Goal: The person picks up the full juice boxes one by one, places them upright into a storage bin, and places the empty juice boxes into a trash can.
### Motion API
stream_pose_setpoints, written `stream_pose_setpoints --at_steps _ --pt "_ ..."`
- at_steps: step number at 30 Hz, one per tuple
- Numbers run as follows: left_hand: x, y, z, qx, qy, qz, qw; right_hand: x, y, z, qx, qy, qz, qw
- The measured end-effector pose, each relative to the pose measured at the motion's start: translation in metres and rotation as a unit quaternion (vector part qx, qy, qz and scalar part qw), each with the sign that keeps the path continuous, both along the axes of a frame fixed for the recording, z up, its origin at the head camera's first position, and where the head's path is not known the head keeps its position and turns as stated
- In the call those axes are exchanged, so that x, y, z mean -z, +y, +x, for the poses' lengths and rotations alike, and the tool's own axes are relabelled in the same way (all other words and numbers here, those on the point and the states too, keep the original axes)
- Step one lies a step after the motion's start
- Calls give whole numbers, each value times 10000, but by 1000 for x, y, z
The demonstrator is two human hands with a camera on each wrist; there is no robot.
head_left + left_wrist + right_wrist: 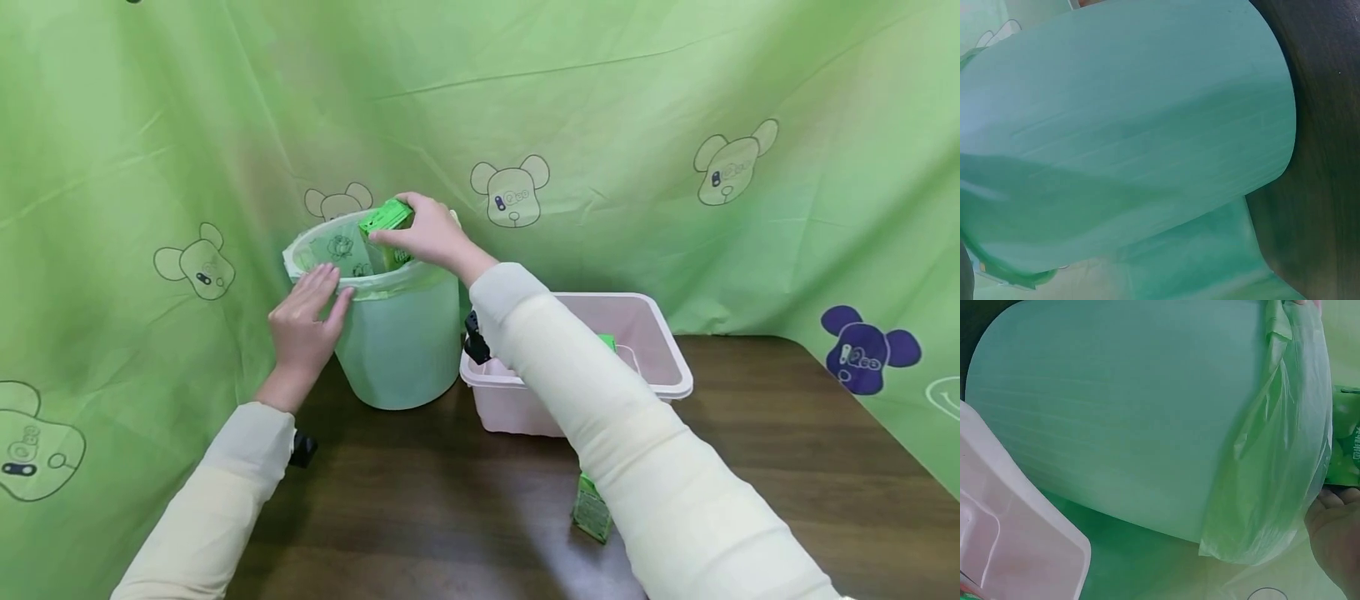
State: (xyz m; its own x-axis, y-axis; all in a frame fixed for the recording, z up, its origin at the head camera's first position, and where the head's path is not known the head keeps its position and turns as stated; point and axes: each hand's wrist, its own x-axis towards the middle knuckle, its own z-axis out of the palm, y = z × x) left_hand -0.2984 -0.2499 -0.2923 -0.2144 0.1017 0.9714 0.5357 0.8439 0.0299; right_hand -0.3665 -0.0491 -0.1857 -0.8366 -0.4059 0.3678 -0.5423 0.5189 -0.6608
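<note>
Green carton [386, 215] — pinched in grip of right hand [433, 233], at mouth of bin [397, 342]; left hand [306, 321] straight-fingered against bin.

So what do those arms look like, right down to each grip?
They're a person's: long, wrinkled cream sleeves ending in paler cuffs. A small black gadget shows beside each cuff. The left grip and right grip are human hands without gloves. No cables or markings show.

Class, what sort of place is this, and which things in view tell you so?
Probably a makeshift indoor filming corner: green cartoon-printed cloth hangs behind a dark brown wood-grain tabletop, on which stands a round pale green bin lined with a thin green plastic bag.
</note>
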Motion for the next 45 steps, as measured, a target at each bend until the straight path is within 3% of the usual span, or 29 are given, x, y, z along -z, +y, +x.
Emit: stream_pose_setpoints --at_steps 13,28,45 --pt "-1 -1 -1 43 -40 40 10000 1 -2 0 39 -17 552 9985" --pt "-3 0 -2 51 -11 -48 10000 5 -2 -2 47 137 832 9964" --pt "-3 0 -6 70 46 -3 10000 4 4 -1 -22 -138 687 9975"
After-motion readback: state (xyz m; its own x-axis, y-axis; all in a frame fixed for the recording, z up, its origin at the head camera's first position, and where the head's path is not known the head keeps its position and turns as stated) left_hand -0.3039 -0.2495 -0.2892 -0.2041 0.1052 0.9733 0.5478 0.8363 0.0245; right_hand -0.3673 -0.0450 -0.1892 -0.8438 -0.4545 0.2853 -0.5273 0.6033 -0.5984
